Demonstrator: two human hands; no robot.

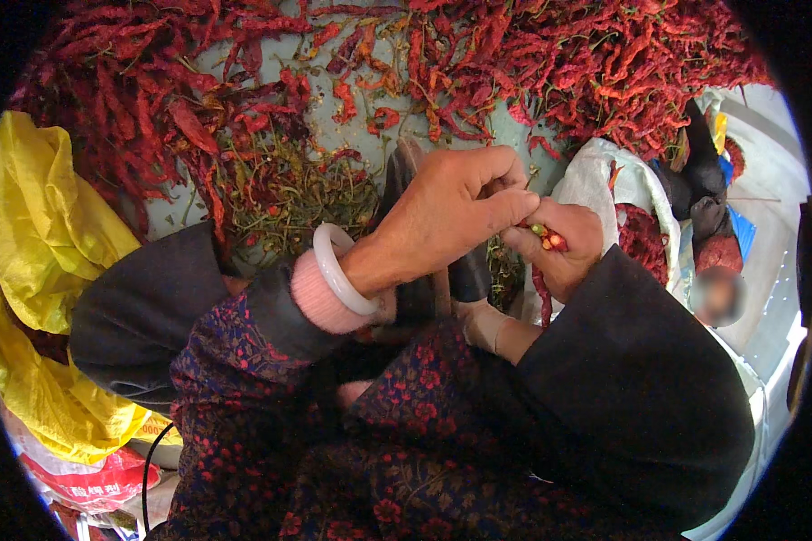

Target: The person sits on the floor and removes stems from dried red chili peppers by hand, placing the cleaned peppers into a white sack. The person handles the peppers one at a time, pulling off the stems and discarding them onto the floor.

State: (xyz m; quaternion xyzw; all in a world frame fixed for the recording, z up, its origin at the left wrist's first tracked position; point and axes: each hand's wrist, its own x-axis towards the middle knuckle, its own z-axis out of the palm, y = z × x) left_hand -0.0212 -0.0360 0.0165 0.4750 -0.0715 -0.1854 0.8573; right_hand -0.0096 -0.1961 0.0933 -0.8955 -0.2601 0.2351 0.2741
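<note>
My right hand (563, 245) is shut on a few red chillies (553, 239); their stem ends show between thumb and fingers, and one chilli hangs below the fist. My left hand (446, 209), with a white bangle (338, 270) at its wrist, reaches across to it. The left thumb and forefinger are pinched together against the top of the right hand, and what is between them is hidden. Beyond the hands, dried red chillies (602, 61) lie heaped on a pale sheet (291, 51). A pile of green-brown stems and chilli bits (298, 189) lies left of my left hand.
A white woven sack (585, 179) with red chillies inside stands right of my right hand. A yellow woven sack (47, 223) is at the left, above a red and white printed bag (95, 477). My bent knees flank the hands. Another person (707, 162) is at the right.
</note>
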